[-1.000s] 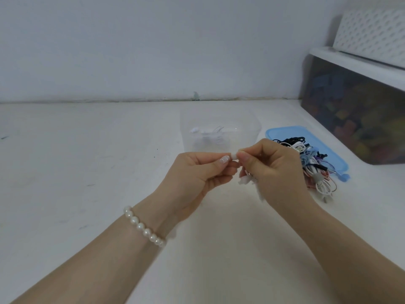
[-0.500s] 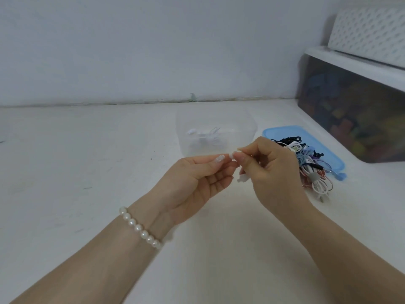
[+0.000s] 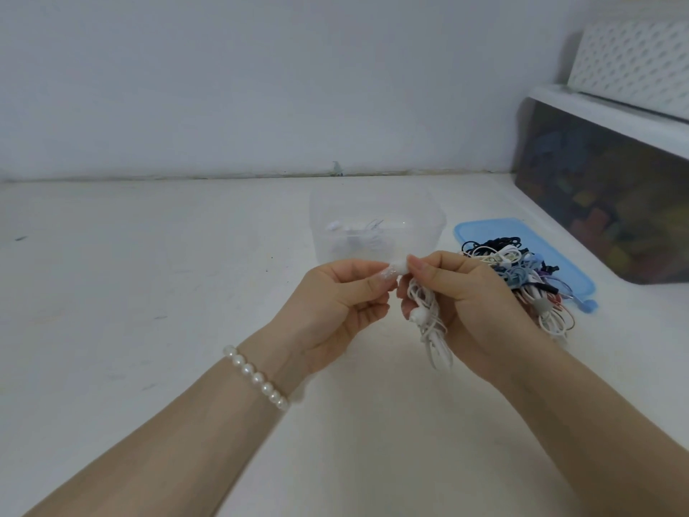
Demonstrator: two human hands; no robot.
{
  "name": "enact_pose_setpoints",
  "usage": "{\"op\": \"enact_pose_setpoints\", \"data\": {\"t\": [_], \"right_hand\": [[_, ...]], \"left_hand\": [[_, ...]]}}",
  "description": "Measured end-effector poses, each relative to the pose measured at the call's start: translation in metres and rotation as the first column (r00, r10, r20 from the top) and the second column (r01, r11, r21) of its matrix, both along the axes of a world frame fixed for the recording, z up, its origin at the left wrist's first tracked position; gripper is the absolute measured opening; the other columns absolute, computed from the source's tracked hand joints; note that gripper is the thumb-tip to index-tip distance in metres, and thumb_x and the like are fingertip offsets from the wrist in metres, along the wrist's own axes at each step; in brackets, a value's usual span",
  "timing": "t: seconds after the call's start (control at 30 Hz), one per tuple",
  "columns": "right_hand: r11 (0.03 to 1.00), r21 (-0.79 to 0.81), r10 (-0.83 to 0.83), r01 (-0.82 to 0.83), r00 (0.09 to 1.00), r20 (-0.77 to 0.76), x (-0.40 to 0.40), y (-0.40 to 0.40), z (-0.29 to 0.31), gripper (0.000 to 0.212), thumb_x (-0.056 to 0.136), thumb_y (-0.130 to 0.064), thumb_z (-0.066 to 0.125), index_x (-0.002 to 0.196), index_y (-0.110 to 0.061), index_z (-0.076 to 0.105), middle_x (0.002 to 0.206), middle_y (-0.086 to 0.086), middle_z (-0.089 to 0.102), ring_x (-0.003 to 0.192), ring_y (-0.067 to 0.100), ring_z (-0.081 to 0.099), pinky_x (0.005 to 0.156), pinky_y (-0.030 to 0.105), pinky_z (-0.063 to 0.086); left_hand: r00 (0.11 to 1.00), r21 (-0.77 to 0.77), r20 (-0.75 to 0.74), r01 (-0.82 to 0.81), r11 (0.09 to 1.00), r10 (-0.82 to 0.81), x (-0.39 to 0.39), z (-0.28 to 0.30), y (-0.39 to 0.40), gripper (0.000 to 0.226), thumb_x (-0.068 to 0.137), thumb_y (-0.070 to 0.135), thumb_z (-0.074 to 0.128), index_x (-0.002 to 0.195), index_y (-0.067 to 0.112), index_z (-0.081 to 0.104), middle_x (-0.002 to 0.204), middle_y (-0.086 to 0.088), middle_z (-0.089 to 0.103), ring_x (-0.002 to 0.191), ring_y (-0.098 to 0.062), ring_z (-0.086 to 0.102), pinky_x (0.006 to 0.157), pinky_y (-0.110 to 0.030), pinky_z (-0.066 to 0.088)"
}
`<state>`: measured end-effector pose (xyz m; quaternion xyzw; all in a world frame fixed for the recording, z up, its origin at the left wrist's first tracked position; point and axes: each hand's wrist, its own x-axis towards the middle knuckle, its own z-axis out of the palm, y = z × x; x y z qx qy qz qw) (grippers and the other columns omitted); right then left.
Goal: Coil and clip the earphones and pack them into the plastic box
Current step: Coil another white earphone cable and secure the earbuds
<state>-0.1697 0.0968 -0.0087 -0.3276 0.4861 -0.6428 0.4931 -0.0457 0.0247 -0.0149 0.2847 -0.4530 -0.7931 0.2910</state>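
Earphones (image 3: 428, 322), a white coiled bundle, hang from the right hand (image 3: 473, 304), whose fingers curl round them. The left hand (image 3: 343, 296) pinches a small white clip (image 3: 399, 269) at the bundle's top, against the right fingertips. Clipping looks to be in hand; next the clip must close round the coil. Just beyond both hands stands the clear box (image 3: 376, 233), a few white pieces inside. Right of the right hand, more cords (image 3: 522, 278) lie heaped on a blue lid (image 3: 496, 233). Nothing blocks the way.
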Motion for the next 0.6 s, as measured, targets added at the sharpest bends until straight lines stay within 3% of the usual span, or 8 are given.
{"op": "enact_pose_setpoints", "data": {"t": [0.17, 0.3, 0.43, 0.53, 0.6], "right_hand": [[0.998, 0.044, -0.044, 0.046, 0.998, -0.034, 0.0023, -0.0008, 0.0001, 0.017, 0.082, -0.017, 0.058, 0.071, -0.004, 0.058, 0.058, 0.009, 0.06, 0.041, 0.017, 0.052, 0.043, 0.025, 0.047], [0.981, 0.082, -0.172, 0.176, 0.984, -0.05, -0.0017, -0.0014, 0.0009, 0.017, 0.086, -0.018, 0.057, 0.072, -0.01, 0.064, 0.058, 0.006, 0.058, 0.041, 0.012, 0.054, 0.044, 0.024, 0.048], [0.982, 0.104, -0.156, 0.16, 0.987, -0.043, -0.003, -0.0021, -0.0018, 0.013, 0.077, -0.022, 0.062, 0.072, -0.01, 0.064, 0.06, 0.005, 0.057, 0.044, 0.011, 0.055, 0.045, 0.025, 0.044], [0.987, 0.093, -0.126, 0.129, 0.991, -0.042, -0.0016, -0.0026, -0.0037, 0.02, 0.066, -0.026, 0.065, 0.075, -0.009, 0.058, 0.065, 0.006, 0.06, 0.044, 0.013, 0.053, 0.041, 0.024, 0.042], [0.994, 0.073, -0.085, 0.084, 0.996, 0.008, -0.0024, -0.0016, -0.0036, 0.027, 0.063, -0.02, 0.067, 0.085, -0.009, 0.055, 0.067, 0.007, 0.062, 0.047, 0.015, 0.056, 0.044, 0.025, 0.046]], "left_hand": [[0.998, -0.071, 0.051, -0.034, 0.997, 0.038, -0.0007, -0.0017, -0.0018, 0.011, 0.062, 0.016, 0.068, 0.07, 0.007, 0.068, 0.057, 0.0, 0.063, 0.049, -0.008, 0.053, 0.049, -0.017, 0.046], [0.984, -0.387, 0.161, -0.006, 0.922, 0.074, 0.0018, -0.0013, 0.0, 0.022, 0.06, 0.021, 0.075, 0.075, 0.007, 0.066, 0.06, -0.001, 0.064, 0.055, -0.011, 0.058, 0.055, -0.02, 0.048], [0.984, -0.55, 0.173, 0.058, 0.833, 0.045, 0.0027, -0.0056, 0.0036, 0.018, 0.067, -0.005, 0.074, 0.083, 0.0, 0.068, 0.074, -0.006, 0.069, 0.071, -0.018, 0.066, 0.067, -0.022, 0.055], [0.987, -0.569, 0.157, 0.055, 0.821, 0.043, 0.0026, -0.0049, 0.0044, 0.015, 0.072, -0.009, 0.07, 0.085, -0.005, 0.067, 0.074, -0.006, 0.072, 0.069, -0.011, 0.068, 0.066, -0.016, 0.053], [0.983, -0.563, 0.168, 0.031, 0.826, 0.078, 0.0051, -0.0016, 0.0032, 0.013, 0.075, -0.006, 0.068, 0.088, -0.005, 0.068, 0.066, -0.002, 0.071, 0.06, -0.008, 0.067, 0.056, -0.015, 0.05]]}}
